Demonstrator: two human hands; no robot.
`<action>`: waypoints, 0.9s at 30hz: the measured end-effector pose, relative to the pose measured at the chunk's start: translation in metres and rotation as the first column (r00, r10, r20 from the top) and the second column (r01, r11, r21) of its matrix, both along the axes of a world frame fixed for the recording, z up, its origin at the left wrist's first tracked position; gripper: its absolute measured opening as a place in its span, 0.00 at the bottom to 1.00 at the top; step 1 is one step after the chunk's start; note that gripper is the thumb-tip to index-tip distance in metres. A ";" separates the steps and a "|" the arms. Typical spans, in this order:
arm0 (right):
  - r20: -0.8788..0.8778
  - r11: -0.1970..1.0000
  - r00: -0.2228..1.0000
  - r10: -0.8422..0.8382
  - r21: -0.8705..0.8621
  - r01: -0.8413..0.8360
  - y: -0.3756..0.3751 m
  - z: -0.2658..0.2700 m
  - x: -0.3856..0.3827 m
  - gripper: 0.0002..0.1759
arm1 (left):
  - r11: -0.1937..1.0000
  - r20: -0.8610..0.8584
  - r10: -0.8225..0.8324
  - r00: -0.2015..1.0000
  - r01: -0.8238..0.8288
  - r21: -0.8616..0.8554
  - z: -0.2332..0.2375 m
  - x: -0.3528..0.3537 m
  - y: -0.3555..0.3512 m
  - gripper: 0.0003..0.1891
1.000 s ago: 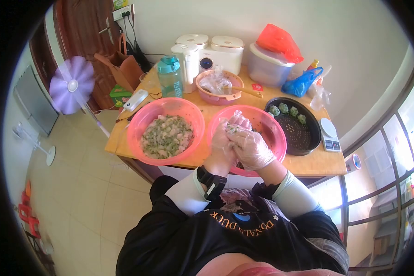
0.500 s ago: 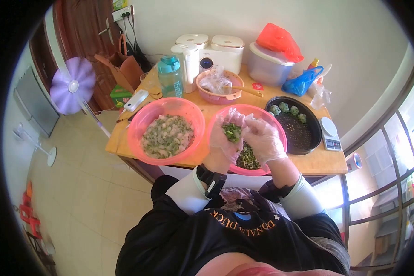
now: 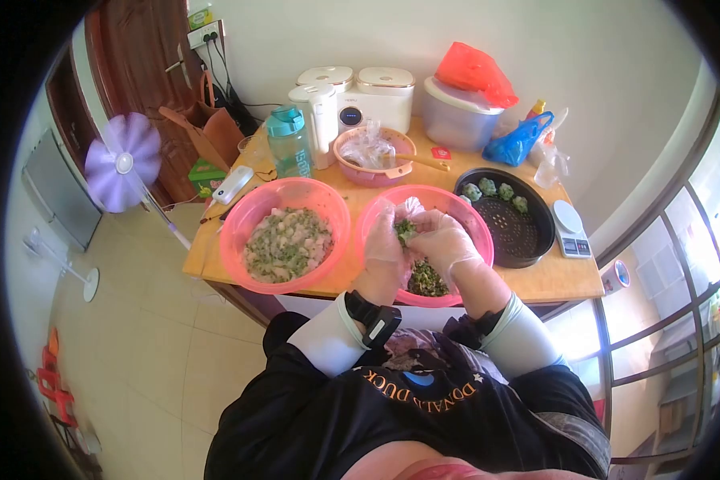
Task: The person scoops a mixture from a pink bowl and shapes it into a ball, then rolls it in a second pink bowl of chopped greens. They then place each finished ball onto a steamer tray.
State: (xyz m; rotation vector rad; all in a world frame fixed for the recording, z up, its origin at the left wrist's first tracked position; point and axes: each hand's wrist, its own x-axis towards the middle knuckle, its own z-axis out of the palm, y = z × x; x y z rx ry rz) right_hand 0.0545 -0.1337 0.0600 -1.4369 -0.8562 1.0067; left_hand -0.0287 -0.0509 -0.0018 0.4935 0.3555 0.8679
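Over a pink basin (image 3: pixel 478 240) with chopped dark greens (image 3: pixel 426 280) in it, both hands are close together in clear plastic gloves. My left hand (image 3: pixel 386 240) is curled around a small clump of green filling (image 3: pixel 406 231). My right hand (image 3: pixel 440 240) presses its fingers against the same clump from the right. To the left stands another pink basin (image 3: pixel 234 240), which holds a pale and green mixture (image 3: pixel 288 244). A round black perforated pan (image 3: pixel 510 228) on the right holds several green balls (image 3: pixel 506 191) along its far side.
Behind the basins are a smaller bowl (image 3: pixel 376 174) with a plastic bag and wooden spoon, a teal bottle (image 3: pixel 288 144), a white appliance (image 3: pixel 384 100) and a lidded tub (image 3: pixel 456 120). A kitchen scale (image 3: pixel 570 228) stands right of the pan.
My hands have come closer together, and my right fingers now cover more of the green clump. The whole view has shifted slightly.
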 end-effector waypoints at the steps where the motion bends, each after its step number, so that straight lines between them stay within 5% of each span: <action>1: 0.106 1.000 0.994 -0.002 -0.016 0.003 -0.002 0.007 -0.003 0.23 | 1.000 -0.001 -0.001 1.000 0.001 -0.001 0.001 0.001 -0.003 0.24; 8: 0.610 0.991 0.792 0.012 0.099 -0.091 0.000 -0.001 0.003 0.11 | 0.982 0.125 0.008 0.992 -0.032 0.184 0.000 0.008 -0.003 0.25; 12: 0.600 0.990 0.797 0.075 0.050 -0.131 0.000 0.006 -0.002 0.12 | 0.988 0.186 -0.133 0.974 0.115 0.103 0.001 0.000 -0.003 0.28; 16: 0.732 0.986 0.668 0.136 -0.033 -0.164 -0.003 0.026 0.000 0.14 | 0.987 0.310 -0.152 0.938 0.129 0.092 -0.016 0.008 0.013 0.29; 18: 0.783 0.988 0.603 0.152 -0.095 -0.124 -0.010 0.042 -0.002 0.15 | 0.972 0.083 0.153 0.985 -0.134 -0.191 -0.002 0.014 0.008 0.30; 21: 0.839 0.993 0.532 0.114 -0.077 -0.093 -0.016 0.035 -0.003 0.17 | 0.982 0.172 0.113 0.979 -0.083 -0.171 -0.016 0.005 0.016 0.30; 23: 0.885 0.947 0.465 0.003 0.147 -0.287 -0.008 -0.005 0.003 0.25 | 0.983 0.178 0.080 0.981 -0.047 -0.179 -0.011 0.004 0.014 0.29; 25: 0.883 0.959 0.468 0.025 0.111 -0.261 -0.004 -0.019 -0.001 0.26 | 0.982 0.184 0.045 0.982 -0.010 -0.187 -0.014 0.007 0.016 0.28; 27: 0.799 0.930 0.596 -0.076 0.272 -0.246 0.003 -0.033 -0.004 0.27 | 0.967 0.083 0.056 0.995 -0.033 -0.253 -0.028 0.016 0.026 0.27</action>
